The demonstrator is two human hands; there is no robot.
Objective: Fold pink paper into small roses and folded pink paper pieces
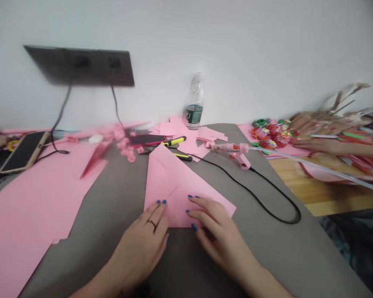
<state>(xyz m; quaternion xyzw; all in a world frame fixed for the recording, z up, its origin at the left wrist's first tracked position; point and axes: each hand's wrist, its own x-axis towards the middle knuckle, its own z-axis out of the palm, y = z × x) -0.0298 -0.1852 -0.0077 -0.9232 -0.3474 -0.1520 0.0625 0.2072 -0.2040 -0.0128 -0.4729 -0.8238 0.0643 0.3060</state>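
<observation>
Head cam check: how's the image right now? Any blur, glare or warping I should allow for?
Head view: lighting is soft and even, with no harsh glare. The folded pink paper, left hand and right hand look fairly sharp. The dark wall panel and another person's hand are smeared. The wide lens bends the grey work surface.

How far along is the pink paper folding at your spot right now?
Done: the folded pink paper shows creases and a roughly triangular shape. In hand: the left hand and right hand press on its near part. Remaining: a large flat pink sheet lies unfolded to the side.
</observation>
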